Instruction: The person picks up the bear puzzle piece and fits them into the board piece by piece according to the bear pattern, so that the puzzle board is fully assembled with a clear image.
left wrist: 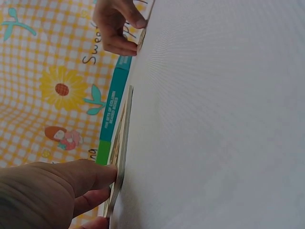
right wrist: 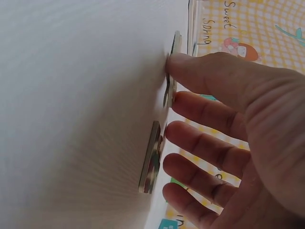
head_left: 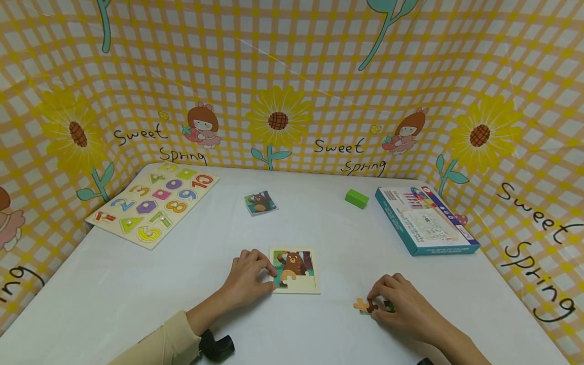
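Note:
A square wooden bear puzzle board (head_left: 307, 286) lies on the white table, its lower right section showing bare wood. My left hand (head_left: 248, 276) holds its left side, thumb near the bottom corner and fingertips along the rim. In the left wrist view the board (left wrist: 125, 138) is seen edge-on by the thumb. To the right, my right hand (head_left: 401, 304) pinches a tan and brown jigsaw piece (head_left: 361, 304) between thumb and index finger. Below that hand's other fingers lies a dark green piece (head_left: 389, 306), shown with thick edges in the right wrist view.
Behind the board lies a small bear picture card (head_left: 261, 203). A number-and-shape peg board (head_left: 155, 205) is at the back left. A green block (head_left: 357, 198) and a flat teal-edged box (head_left: 426, 220) stand at the back right. Checked cloth walls surround the table.

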